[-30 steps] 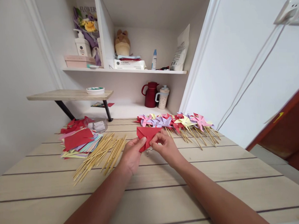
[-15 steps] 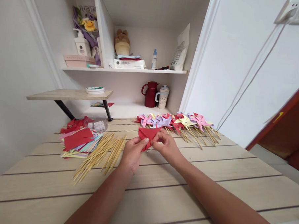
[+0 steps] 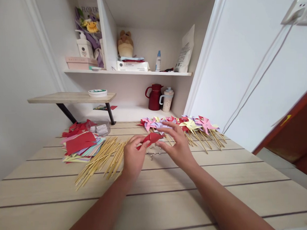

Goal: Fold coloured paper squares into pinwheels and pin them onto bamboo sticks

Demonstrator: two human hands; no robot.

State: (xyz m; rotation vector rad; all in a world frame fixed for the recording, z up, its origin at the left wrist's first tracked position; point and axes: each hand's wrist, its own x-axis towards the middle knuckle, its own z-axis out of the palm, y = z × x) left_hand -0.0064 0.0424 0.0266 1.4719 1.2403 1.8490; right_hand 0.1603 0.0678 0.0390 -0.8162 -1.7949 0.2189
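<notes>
Left hand [image 3: 133, 157]: thumb and fingers pinching the folded red paper [image 3: 152, 138], held up over the middle of the tabletop [image 3: 164, 207]. Right hand [image 3: 179, 149]: fingers spread, just right of the paper; can't tell if any fingertip touches it. Small shiny beads [image 3: 151, 157] on the tabletop, between the hands in view. Wooden sticks [image 3: 97, 163] in a loose pile left of the left hand, stack of colored paper [image 3: 81, 144] beyond them, clear box [image 3: 101, 128] behind that. Finished pinwheels [image 3: 205, 124] on sticks bunched at the back right, partly hidden by the right hand. Red jug [image 3: 155, 98] and cup [image 3: 167, 100] stand side by side behind.
</notes>
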